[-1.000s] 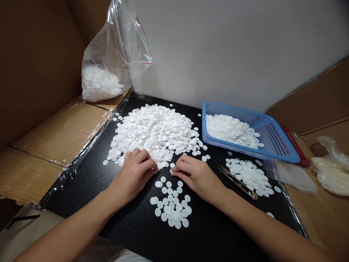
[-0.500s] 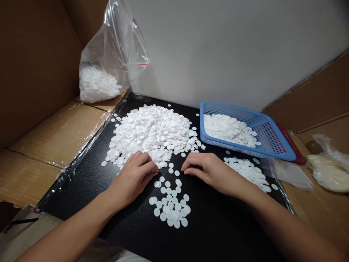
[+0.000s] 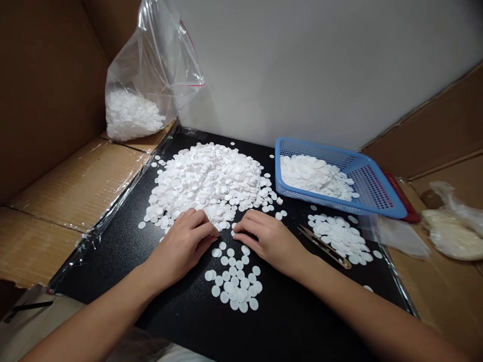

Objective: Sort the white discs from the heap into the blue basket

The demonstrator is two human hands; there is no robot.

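A large heap of thin white plastic-looking discs [image 3: 211, 176] lies on the black tabletop [image 3: 302, 311]. My left hand [image 3: 184, 241] rests at the heap's front edge, thumb and index finger pinched together; whatever is between them is hidden. Facing it, my right hand [image 3: 269, 239] has its thumb and index finger closing at a single white disc [image 3: 233, 228]. Just below both hands, a small scatter of discs [image 3: 236, 281] lies mostly flat, some overlapping. A smaller pile of discs [image 3: 339, 236] sits beyond my right forearm, beside a slim pointed metal tool with two arms [image 3: 324, 246].
A blue plastic basket [image 3: 339, 200] with more discs stands at the back right, over something red [image 3: 413, 213]. A clear bag of white pieces [image 3: 132, 115] stands back left on cardboard [image 3: 83, 186]. Another clear bag [image 3: 453, 234] lies far right. A grey wall [image 3: 264, 65] closes the back.
My right hand has moved left to a disc near the heap, uncovering the metal tool beside the smaller pile. My left hand stays almost in place. The view has shifted slightly.
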